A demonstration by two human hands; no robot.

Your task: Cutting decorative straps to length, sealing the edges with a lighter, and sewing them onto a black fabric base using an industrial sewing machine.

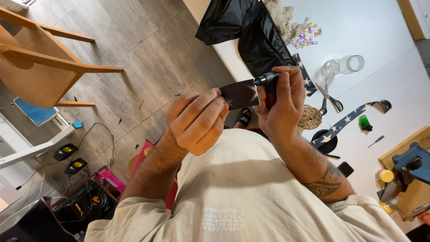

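My left hand (197, 121) pinches one end of a short piece of dark ribbon with pale stars (240, 94), held flat in front of my chest. Around a black pen-shaped tool (267, 79) my right hand (281, 105) is closed, and the tool's tip touches the ribbon's far edge. A longer strip of the same starred ribbon (351, 117) lies on the white table (380, 27) to the right, running down to a black spool (324, 140).
On the table lie scissors (329, 97), a glass jar on its side (344, 66), a ball of twine (310, 117), small coloured clips (306, 36), black fabric (253, 31) and a green object (364, 122). A wooden chair (40, 62) stands on the floor at the left.
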